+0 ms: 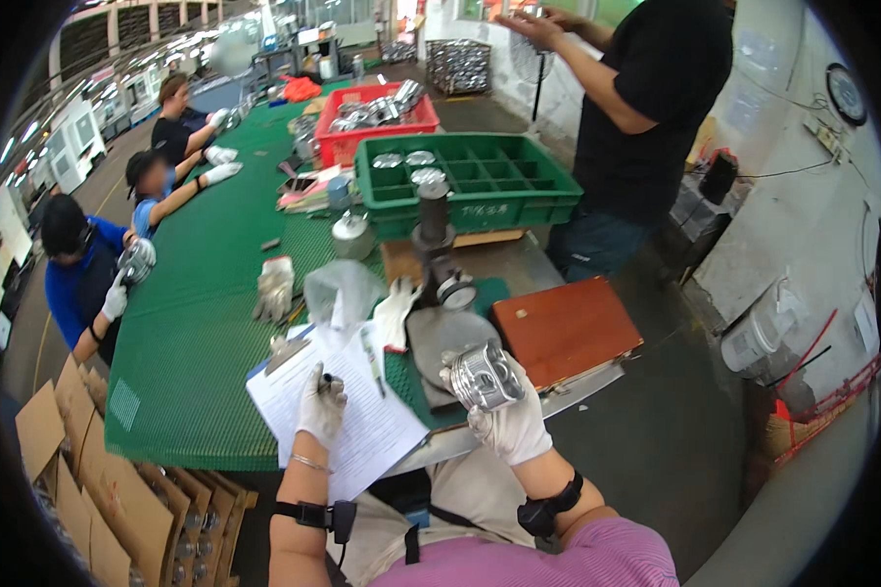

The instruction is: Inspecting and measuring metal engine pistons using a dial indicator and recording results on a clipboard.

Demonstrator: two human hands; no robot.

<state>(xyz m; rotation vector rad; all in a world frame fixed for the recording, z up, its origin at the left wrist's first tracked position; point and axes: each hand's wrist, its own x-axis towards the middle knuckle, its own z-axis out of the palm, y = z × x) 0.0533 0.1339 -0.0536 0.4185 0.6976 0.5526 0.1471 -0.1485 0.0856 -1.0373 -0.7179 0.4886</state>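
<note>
My right hand, in a white glove, is closed around a shiny metal piston at the table's near edge. Just behind it stands a bench gauge stand with a round base and a dial. Over the printed sheets on a clipboard, my gloved left hand has its fingers curled around a small dark cylindrical piece. A pen lies on the papers, right of that hand. Beyond the papers are a clear plastic bag and a white glove.
A brown wooden case lies right of the stand. Behind it sit a green divided crate and a red crate of metal parts. Several co-workers line the green table; another person stands at right. Cardboard boxes stand lower left.
</note>
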